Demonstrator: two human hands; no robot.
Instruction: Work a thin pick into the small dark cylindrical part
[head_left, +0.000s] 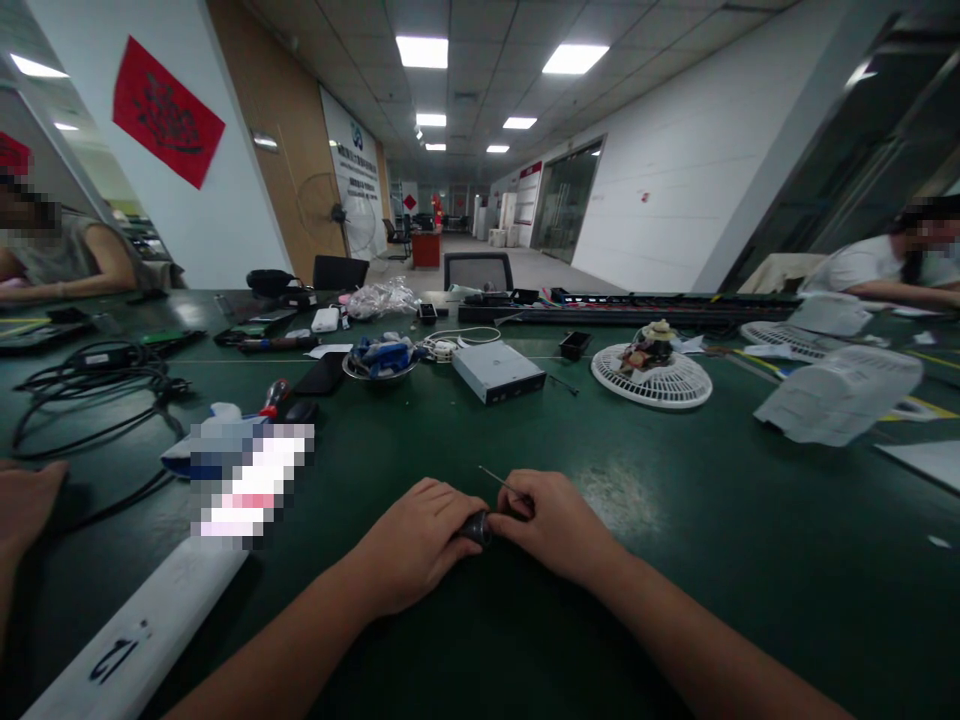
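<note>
Dark cylindrical part is gripped in the curled left hand over the tabletop; a thin metal rod is pinched in the nearly closed right hand beside it. Work appears underway; what's done or left can't be told.

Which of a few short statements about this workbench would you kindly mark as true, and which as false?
1. The left hand holds a dark cylinder, with the right hand beside it. True.
2. The right hand is empty. False: it holds a thin rod.
3. In this view, the drive lies between the bowl and the grille. True.
4. The grille is black. False: it is white.
5. The coiled cable lies to the right of the drive. False: the cable lies to its left.
</note>
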